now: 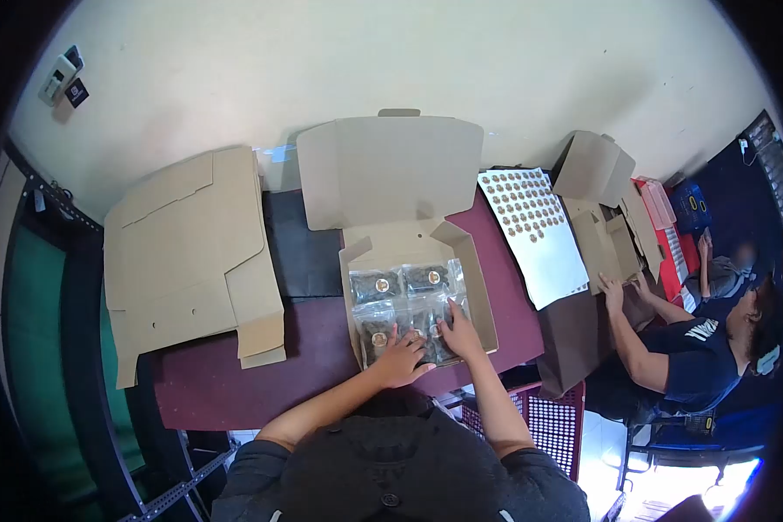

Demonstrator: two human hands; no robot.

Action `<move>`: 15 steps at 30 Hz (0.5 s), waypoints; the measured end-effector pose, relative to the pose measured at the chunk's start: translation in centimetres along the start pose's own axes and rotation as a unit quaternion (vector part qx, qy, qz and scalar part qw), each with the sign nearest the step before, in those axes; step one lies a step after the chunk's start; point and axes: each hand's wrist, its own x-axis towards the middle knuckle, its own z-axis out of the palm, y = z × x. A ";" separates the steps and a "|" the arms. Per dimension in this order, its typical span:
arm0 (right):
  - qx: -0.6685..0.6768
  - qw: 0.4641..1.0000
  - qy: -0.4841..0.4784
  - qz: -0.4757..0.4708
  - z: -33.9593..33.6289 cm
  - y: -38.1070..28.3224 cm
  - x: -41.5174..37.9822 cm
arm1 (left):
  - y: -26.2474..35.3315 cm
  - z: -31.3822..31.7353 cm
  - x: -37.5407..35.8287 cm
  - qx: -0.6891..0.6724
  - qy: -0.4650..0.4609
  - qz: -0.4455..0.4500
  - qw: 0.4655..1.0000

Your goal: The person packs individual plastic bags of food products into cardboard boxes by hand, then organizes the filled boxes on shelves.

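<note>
An open cardboard box [487,304] stands on the maroon table [209,391], its lid [391,170] raised against the wall. Several clear plastic packs with dark contents and round stickers lie inside, among them one at the back left [375,285] and one at the back right [426,278]. My left hand [398,358] rests on the front packs with its fingers spread. To its right, my right hand [459,332] lies on a front right pack, fingers stretched out and apart. Both hands press on the plastic from above.
Flattened cardboard boxes [187,252] are stacked at the left. A sticker sheet [535,235] lies right of the box. Farther right, a co-worker [687,357] handles another cardboard box [600,244]; another person [722,274] is beyond. A maroon crate [557,426] stands below the table.
</note>
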 end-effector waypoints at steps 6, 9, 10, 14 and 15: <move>-0.047 0.993 0.098 -0.043 0.5 1.9 1.9 | 0.1 0.8 -0.2 -0.032 0.081 0.015 0.996; -0.088 0.990 0.079 -0.071 0.7 2.1 2.5 | 0.3 0.7 0.8 -0.038 0.064 -0.004 0.997; -0.086 0.990 0.086 -0.066 0.8 2.0 2.4 | 0.5 0.2 0.9 -0.062 0.048 -0.027 0.997; -0.104 0.994 0.020 0.005 1.9 2.8 2.1 | 0.0 -1.1 1.0 -0.079 0.026 -0.033 0.996; -0.122 0.992 0.035 -0.014 2.0 2.6 1.9 | 0.0 -1.2 0.9 -0.078 0.024 -0.031 0.996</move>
